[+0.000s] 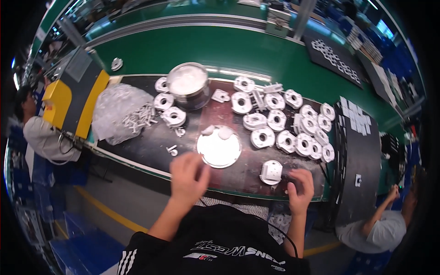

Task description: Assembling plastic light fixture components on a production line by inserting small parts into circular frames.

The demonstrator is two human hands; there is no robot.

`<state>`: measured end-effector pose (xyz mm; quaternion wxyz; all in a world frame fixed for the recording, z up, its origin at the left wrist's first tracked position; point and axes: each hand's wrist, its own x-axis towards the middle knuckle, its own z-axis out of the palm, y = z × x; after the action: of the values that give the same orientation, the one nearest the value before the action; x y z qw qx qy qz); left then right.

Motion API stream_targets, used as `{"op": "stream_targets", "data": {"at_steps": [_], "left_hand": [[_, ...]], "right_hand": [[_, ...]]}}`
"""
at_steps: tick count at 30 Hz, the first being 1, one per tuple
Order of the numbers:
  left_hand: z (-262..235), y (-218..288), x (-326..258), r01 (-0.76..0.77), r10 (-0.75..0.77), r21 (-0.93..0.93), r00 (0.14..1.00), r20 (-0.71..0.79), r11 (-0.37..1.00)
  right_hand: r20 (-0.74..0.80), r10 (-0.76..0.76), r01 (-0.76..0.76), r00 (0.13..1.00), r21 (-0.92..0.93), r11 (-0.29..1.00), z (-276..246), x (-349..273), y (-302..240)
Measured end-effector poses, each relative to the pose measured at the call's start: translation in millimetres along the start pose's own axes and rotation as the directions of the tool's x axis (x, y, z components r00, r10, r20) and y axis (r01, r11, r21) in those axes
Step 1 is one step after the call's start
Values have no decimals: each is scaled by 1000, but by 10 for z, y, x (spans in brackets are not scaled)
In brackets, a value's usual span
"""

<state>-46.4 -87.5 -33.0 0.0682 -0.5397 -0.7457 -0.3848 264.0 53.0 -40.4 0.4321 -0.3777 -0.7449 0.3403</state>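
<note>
My left hand (187,178) hovers at the bench's front edge, slightly blurred, its fingers bent and the thumb apart. I see nothing held in it. Just beyond it are a small white plastic piece (172,150) and a round, bright white disc (219,153) with some white wad-like material (224,133) on its far side. My right hand (300,187) is at the right, fingers curved and thumb apart, with no thing visible in its grip. Beside its fingertips, apart from them, sits a single white plastic housing (271,172) on the dark mat.
Many white ring-shaped housings (263,137) cluster at the right. A metal tin (187,85) stands at the back, left of centre. Left of it lies a clear bag (120,112) of white pins, beside a yellow-and-grey machine (75,98). People sit at both sides.
</note>
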Motion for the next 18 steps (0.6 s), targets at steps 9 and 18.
{"op": "stream_targets", "data": {"at_steps": [9, 18], "left_hand": [[-403, -865, -30, 318, -318, 10, 947, -33, 948], [-288, -510, 5, 444, -508, -777, 841, 188, 447]], "right_hand": [[136, -143, 131, 980, 88, 987, 220, 233, -447], [306, -233, 200, 923, 135, 970, 540, 359, -675]]}}
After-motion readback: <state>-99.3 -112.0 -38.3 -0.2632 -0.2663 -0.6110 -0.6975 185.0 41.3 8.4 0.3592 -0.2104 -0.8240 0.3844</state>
